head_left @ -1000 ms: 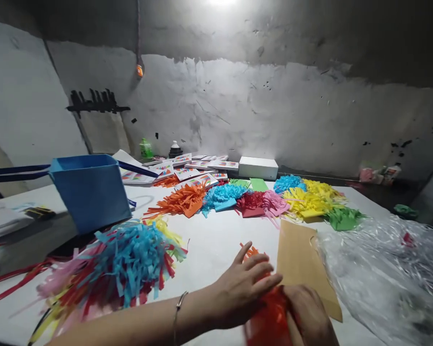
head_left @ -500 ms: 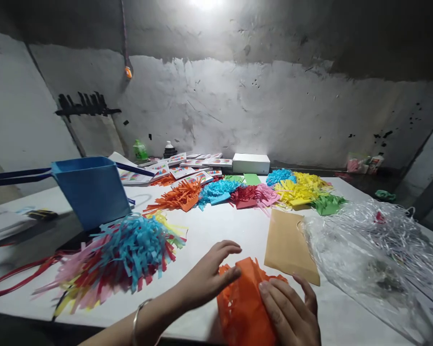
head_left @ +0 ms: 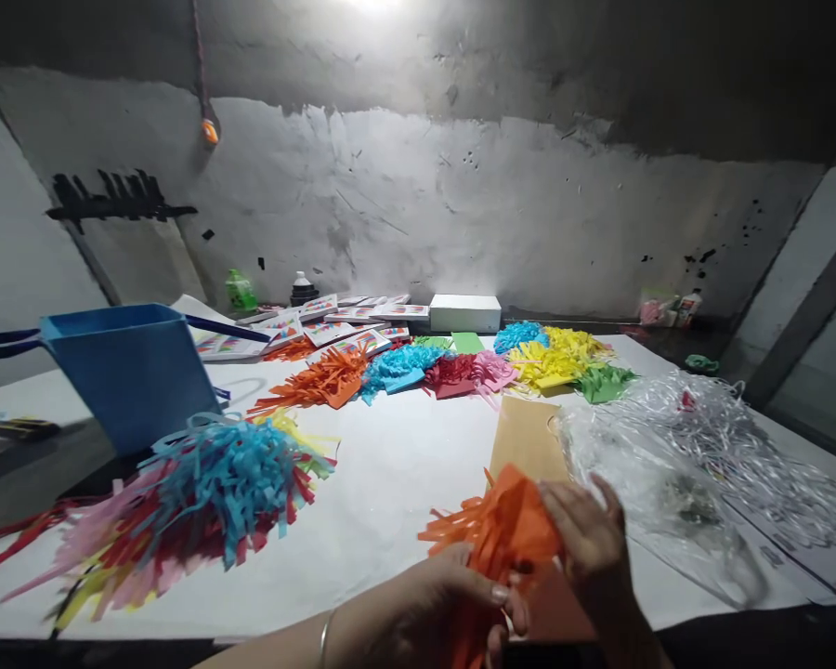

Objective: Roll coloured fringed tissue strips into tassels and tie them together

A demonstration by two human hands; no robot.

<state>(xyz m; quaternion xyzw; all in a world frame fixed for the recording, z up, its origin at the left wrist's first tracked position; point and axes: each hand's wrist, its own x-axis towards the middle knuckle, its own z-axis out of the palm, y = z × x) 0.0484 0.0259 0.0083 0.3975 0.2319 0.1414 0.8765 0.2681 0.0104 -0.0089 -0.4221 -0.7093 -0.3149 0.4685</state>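
Observation:
A bundle of orange fringed tissue paper [head_left: 522, 516] is held up above the near edge of the table. Its cut strips fan out to the left, and a smooth folded part faces right. My left hand [head_left: 452, 590], with a bangle at the wrist, is closed around the lower strips, thumb on top. The fingers of my right hand [head_left: 589, 530] pinch the folded right side of the paper, with one finger raised. Just behind the bundle lies a brown envelope [head_left: 526, 427], partly covered by the orange strips.
Multicoloured tissue tassels [head_left: 229, 492] and a blue paper bucket [head_left: 129, 367] stand at left. Fringed bundles [head_left: 397, 367], printed cards [head_left: 341, 330] and a white box [head_left: 464, 313] line the back. Clear plastic film [head_left: 655, 488] and white strings [head_left: 738, 455] lie right.
My left hand, open above the paper before, has closed on its strips. The orange bundle has been raised and turned, its fringe now spreading left. The view has shifted right.

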